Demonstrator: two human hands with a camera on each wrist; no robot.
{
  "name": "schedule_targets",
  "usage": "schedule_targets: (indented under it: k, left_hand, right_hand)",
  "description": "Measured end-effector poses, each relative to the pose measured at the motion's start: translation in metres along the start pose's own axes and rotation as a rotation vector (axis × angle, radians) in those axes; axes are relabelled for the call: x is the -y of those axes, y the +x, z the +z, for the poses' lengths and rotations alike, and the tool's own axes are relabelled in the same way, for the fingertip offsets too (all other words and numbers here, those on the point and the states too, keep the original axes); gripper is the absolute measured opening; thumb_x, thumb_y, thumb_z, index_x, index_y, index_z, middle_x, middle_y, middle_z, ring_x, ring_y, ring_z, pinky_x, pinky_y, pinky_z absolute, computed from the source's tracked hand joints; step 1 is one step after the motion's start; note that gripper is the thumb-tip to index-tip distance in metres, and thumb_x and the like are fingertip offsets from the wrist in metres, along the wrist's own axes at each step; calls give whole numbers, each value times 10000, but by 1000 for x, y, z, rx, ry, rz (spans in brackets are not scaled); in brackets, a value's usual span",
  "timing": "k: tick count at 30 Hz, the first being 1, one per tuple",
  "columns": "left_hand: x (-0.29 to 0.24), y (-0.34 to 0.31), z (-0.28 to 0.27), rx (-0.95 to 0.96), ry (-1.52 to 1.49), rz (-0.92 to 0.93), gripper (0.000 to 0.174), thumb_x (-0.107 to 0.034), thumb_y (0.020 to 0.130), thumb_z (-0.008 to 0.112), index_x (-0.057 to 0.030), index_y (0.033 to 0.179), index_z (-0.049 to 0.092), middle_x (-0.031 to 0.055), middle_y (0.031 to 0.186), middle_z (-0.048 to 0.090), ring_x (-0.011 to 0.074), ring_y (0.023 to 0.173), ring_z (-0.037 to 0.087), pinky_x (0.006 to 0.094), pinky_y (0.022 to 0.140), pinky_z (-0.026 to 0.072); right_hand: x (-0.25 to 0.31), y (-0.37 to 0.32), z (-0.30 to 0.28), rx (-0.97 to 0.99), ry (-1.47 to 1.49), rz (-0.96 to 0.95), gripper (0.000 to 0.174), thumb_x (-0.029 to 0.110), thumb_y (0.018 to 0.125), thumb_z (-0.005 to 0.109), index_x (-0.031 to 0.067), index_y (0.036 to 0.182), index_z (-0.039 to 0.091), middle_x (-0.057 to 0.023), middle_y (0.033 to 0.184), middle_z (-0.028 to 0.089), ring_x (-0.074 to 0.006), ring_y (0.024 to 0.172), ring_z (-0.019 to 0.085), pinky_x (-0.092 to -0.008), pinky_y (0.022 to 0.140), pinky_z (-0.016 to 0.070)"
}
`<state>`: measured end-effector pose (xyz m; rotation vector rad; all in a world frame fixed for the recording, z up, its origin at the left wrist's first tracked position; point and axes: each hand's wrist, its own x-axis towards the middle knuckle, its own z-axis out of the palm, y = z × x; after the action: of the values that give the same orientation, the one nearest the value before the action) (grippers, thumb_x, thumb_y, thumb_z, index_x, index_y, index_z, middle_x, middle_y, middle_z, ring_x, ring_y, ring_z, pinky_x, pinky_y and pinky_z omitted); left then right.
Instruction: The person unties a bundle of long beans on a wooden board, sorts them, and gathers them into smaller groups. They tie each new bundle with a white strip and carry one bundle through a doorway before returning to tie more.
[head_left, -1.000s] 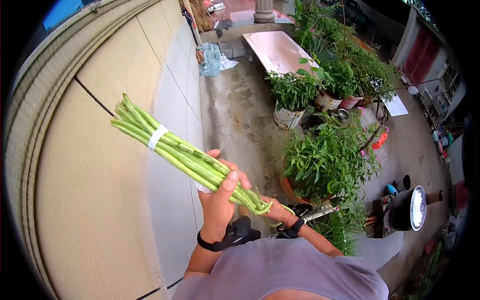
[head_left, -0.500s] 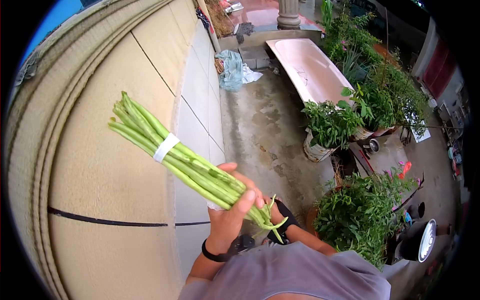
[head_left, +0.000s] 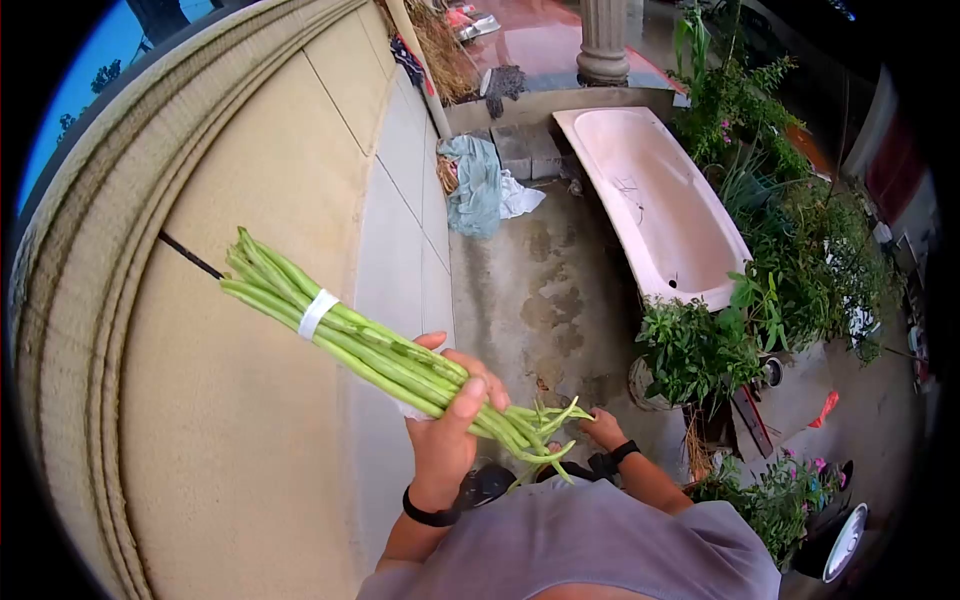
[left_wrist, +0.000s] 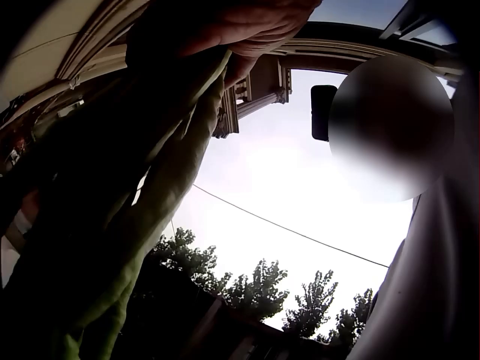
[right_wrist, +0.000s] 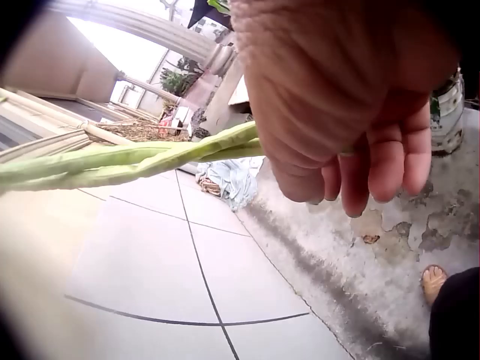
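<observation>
A bundle of long green beans (head_left: 375,355), bound by a white band (head_left: 317,313), slants across the head view. My left hand (head_left: 448,445) grips its lower part, thumb on top. At the loose, bent ends, my right hand (head_left: 603,430) pinches a bean tip. In the right wrist view, bean strands (right_wrist: 127,161) run in under the thumb side of the right hand (right_wrist: 337,97), its fingers curled. The left wrist view shows the left hand (left_wrist: 240,30) at the top above dark, shadowed beans (left_wrist: 176,172).
A pale wall (head_left: 250,400) runs along the left. Beyond the hands are a pink bathtub (head_left: 665,210), a bluish plastic sheet (head_left: 472,185) and potted plants (head_left: 700,345) on the right. A lidded pot (head_left: 846,543) stands at the lower right.
The right hand has moved right, away from the left hand, and the bean ends are spread between them. The head view has shifted, showing more of the bathtub.
</observation>
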<state>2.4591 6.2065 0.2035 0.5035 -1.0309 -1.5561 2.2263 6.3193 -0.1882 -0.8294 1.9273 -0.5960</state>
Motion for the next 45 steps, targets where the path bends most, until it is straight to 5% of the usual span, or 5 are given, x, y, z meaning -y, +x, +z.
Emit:
schedule_targets:
  k: [8, 13, 19, 32, 45]
  left_hand:
    - [59, 178, 9, -29, -59, -39, 542, -6, 874, 603, -74, 1335, 325, 91, 873, 576, 194, 722, 604, 342, 667, 515]
    - [127, 311, 11, 2, -67, -37, 556, 32, 874, 595, -68, 1343, 313, 88, 914, 576, 184, 775, 610, 323, 704, 526]
    - [175, 494, 4, -8, -99, -128, 493, -24, 887, 602, -47, 1311, 352, 83, 921, 558, 192, 834, 588, 369, 817, 498]
    - [293, 751, 49, 33, -15, -326, 503, -60, 873, 648, -36, 1294, 372, 105, 1011, 599, 225, 990, 602, 363, 895, 489]
    - [360, 1051, 102, 547, -148, -300, 998, -398, 795, 772, -182, 1541, 145, 242, 1429, 422, 406, 1333, 410, 531, 1116, 312]
  right_hand:
    - [0, 121, -76, -313, 775, 249, 126, 193, 885, 614, 68, 895, 598, -47, 727, 619, -120, 549, 560, -283, 461, 448]
    - [271, 183, -183, -103, 903, -284, 247, 262, 944, 593, 72, 1100, 574, -75, 1009, 643, -149, 908, 613, -315, 829, 496]
    - [517, 258, -239, 378, 518, -808, 1000, 367, 756, 785, 83, 1511, 193, -147, 1429, 409, -245, 1373, 327, -392, 1104, 296]
    - [598, 506, -353, 559, 346, -543, 658, 195, 745, 785, -14, 1291, 484, -95, 1123, 619, -157, 1036, 566, -316, 933, 450]
    - [728, 735, -542, 732, 379, -675, 495, 184, 784, 757, 20, 1198, 541, -89, 941, 676, -178, 824, 644, -307, 770, 506]
